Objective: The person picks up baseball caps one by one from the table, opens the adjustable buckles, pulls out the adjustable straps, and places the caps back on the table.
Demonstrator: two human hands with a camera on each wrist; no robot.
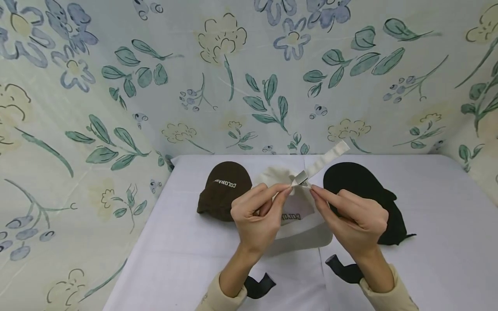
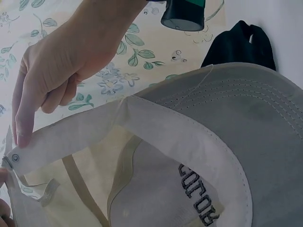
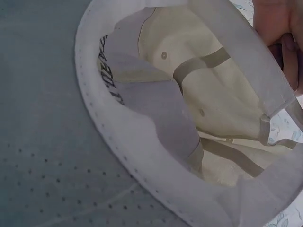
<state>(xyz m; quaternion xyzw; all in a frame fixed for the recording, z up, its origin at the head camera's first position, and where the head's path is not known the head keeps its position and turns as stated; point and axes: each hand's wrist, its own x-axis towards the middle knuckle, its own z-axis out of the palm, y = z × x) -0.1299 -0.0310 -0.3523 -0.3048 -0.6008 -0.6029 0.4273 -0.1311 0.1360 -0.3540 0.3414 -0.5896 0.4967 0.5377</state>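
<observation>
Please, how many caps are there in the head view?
3: a brown cap on the left, a white cap in the middle, held by the left hand and right hand, and a black cap on the right, partly covered by that hand.

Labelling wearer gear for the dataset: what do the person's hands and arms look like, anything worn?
Left hand and right hand are bare: no gloves or rings visible. Left sleeve and right sleeve are cream. A black, curved, tube-like piece shows at each wrist, left piece and right piece. No cables visible.
</observation>
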